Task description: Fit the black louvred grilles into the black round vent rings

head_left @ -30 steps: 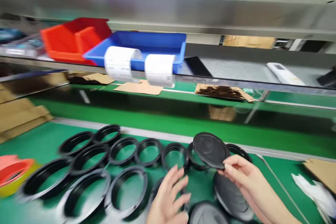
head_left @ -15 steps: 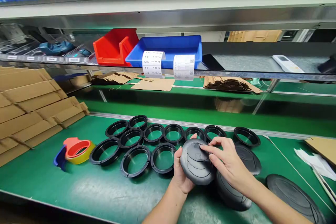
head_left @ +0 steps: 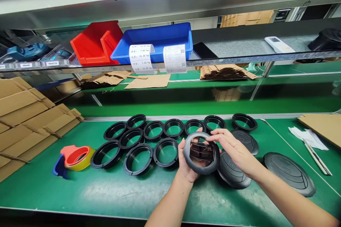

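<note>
Both hands grip black round vent cover (head_left: 201,152) above counter (head_left: 80,191): left hand (head_left: 186,165) fingers wrapped at its edge, right hand (head_left: 234,149) fingers pinching rim. Black rings (head_left: 138,142) just left.

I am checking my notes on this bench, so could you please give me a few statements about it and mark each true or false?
1. Both hands hold one round black part. True: the left hand and right hand grip the part between them.
2. The tape roll lies right of the hands. False: the tape roll lies far to their left.
3. Black rings lie in rows on the green bench. True.
4. The blue bin is on the bench. False: the blue bin sits on the shelf above.
5. A flat black cover lies right of the hands. True.
</note>
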Demonstrator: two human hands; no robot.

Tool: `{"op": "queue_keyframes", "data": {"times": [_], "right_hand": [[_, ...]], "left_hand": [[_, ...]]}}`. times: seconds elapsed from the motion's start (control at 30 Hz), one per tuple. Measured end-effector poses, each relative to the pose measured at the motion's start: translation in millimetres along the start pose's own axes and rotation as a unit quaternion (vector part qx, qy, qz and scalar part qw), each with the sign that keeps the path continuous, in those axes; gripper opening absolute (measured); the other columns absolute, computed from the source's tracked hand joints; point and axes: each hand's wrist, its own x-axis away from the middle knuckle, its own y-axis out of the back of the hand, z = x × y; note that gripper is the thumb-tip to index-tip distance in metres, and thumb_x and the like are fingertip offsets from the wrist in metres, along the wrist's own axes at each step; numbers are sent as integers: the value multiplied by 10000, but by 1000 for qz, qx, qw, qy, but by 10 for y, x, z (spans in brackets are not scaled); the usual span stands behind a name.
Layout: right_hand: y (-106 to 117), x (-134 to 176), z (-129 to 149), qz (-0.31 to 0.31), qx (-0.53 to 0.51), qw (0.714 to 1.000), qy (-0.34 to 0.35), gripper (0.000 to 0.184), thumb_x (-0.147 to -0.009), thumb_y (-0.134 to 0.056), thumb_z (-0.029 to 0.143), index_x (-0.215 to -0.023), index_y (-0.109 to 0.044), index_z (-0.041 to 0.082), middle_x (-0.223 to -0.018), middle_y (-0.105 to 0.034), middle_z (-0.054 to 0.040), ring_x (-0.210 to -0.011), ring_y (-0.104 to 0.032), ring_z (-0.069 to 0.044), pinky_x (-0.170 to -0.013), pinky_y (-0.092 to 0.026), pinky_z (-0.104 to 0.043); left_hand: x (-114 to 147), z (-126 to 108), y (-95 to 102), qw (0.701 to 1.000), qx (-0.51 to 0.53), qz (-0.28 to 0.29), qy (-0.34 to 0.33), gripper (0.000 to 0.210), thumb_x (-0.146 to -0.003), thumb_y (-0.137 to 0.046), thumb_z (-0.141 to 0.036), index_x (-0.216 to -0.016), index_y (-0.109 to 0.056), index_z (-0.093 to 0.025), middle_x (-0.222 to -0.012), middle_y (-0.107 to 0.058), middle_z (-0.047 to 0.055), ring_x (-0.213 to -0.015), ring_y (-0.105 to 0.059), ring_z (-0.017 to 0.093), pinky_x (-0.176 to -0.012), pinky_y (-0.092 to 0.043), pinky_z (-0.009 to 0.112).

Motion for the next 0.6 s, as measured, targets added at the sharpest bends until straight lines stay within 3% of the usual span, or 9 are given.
{"op": "queue_keyframes", "data": {"times": [0.17,0.4,0.47,0.53,0.6], "right_hand": [[-4,25,10,-2,55,998,15,531,-1061,-356,648,-1161,-733,289,-1261,-516,-93,-1243,-444,-303,-1070,-423,-472],[-19,73,-42,-1,118,991,64,470,-1111,-296,536,-1320,-647,303,-1353,-475,-99,-1290,-411,-313,-1083,-410,-531],[-74,100,-80,10,182,976,121,445,-1118,-306,502,-1419,-563,297,-1456,-394,-104,-1345,-342,-342,-1095,-384,-584],[-133,125,-93,61,271,942,189,482,-1102,-417,495,-1506,-454,236,-1537,-298,-128,-1399,-242,-381,-1141,-277,-653],[-177,141,-72,111,337,909,216,680,-1014,-653,500,-1544,-375,177,-1586,-180,-163,-1433,-140,-416,-1172,-146,-684]], "left_hand": [[3,-12,25,999,21,-4,24,744,-872,-645,-581,-1486,-427,-222,-1199,-657,80,-1122,-580,267,-1080,-373,442],[-11,-15,14,1000,18,-13,21,690,-888,-641,-592,-1449,-489,-218,-1188,-664,87,-1139,-591,283,-1102,-363,472],[-20,-19,16,1000,11,-16,16,688,-884,-644,-594,-1434,-508,-205,-1218,-656,98,-1225,-548,304,-1123,-350,460],[-22,-14,19,1000,0,-29,3,662,-900,-631,-569,-1424,-521,-182,-1269,-638,116,-1288,-508,304,-1143,-338,429],[-15,11,27,998,-19,-57,-2,625,-917,-620,-532,-1421,-526,-176,-1321,-616,120,-1309,-494,314,-1152,-338,424]]}}
